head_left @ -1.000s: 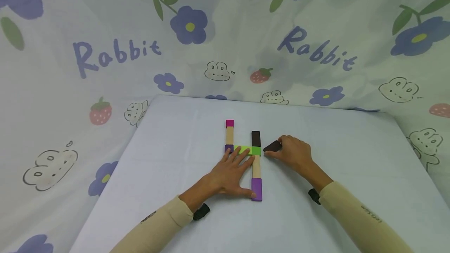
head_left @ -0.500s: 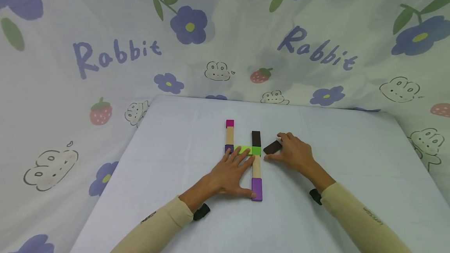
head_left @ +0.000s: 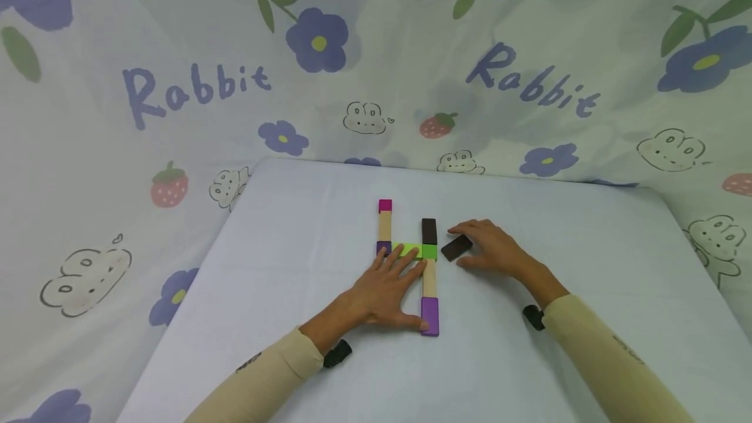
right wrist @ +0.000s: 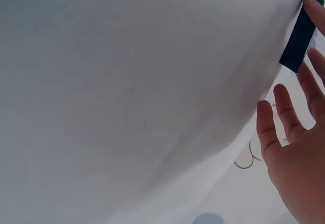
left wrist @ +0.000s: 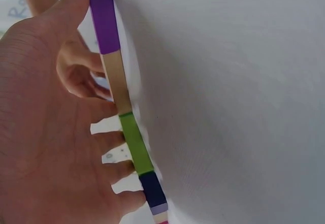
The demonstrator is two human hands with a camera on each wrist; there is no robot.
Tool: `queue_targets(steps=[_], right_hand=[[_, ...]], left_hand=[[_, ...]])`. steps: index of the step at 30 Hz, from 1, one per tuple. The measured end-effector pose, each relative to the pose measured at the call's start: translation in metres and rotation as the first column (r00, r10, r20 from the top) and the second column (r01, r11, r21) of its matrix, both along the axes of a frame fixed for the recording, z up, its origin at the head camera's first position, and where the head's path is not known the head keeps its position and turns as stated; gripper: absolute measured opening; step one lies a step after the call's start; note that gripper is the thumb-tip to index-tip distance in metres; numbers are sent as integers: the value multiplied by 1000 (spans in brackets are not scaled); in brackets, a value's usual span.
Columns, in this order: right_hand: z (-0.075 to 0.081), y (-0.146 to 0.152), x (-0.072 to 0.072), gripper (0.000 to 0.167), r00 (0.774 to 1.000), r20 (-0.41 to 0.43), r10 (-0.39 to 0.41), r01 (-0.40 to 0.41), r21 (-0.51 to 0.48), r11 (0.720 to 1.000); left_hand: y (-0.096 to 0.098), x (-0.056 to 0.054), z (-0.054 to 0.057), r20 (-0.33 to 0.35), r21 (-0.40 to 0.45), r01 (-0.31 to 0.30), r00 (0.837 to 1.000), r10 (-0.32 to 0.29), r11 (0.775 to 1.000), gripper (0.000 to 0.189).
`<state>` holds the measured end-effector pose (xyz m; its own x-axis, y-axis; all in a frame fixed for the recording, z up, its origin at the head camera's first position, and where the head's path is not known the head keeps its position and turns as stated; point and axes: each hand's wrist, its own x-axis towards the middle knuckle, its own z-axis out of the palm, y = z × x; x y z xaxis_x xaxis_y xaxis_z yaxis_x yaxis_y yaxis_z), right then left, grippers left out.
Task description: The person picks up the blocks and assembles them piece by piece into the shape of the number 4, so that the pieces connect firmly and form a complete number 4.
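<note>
Wooden blocks lie flat on the table in a shape like a 4. Its left arm has a magenta block (head_left: 385, 205), a bare-wood block (head_left: 384, 226) and a dark violet block (head_left: 384, 247). A lime block (head_left: 405, 249) bridges to a green block (head_left: 429, 252), with a dark brown block (head_left: 429, 231) above, another bare-wood block (head_left: 429, 279) and a purple block (head_left: 430, 316) below. My left hand (head_left: 382, 296) rests spread along this shape, thumb at the purple block. My right hand (head_left: 496, 250) holds nothing, fingers and thumb parted around a loose, slanted dark brown block (head_left: 457, 248).
The white tabletop (head_left: 282, 247) extends around the blocks. A patterned curtain (head_left: 399, 83) rises along its back edge. Small black wrist devices (head_left: 533, 317) sit below each wrist.
My right hand has let go of the dark brown block, opened its fingers and drawn back to the right. The block stays slanted on the table. My left hand has not moved.
</note>
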<state>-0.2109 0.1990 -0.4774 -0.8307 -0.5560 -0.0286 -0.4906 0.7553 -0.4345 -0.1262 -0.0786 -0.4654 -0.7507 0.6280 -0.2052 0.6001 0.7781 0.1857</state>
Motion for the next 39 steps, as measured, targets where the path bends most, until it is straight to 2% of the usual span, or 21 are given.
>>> queue_targets(steps=[5,10,20,30,39], right_hand=[[0,-1,-3,45,999,-16,41,-42,-37,998],[1,-2,-2,36,999,10,37,-36,-61,997],[6,-9,3,39,999,36,-24,25,-29,999],[5,-11,7,39,998,58,-38,42,-65,997],[2,-12,8,39,996,71,-48,51,-47,998]], left_hand=[[1,-1,1,4,-1,1,1000,-1,1000,112],[1,-2,1,3,1,1,1000,-1,1000,112],[0,-3,2,-9,-4,2,1000,-2,1000,113],[0,-2,1,-1,1,1,1000,-1,1000,112],[1,-1,1,12,4,-3,1000,3,1000,111]])
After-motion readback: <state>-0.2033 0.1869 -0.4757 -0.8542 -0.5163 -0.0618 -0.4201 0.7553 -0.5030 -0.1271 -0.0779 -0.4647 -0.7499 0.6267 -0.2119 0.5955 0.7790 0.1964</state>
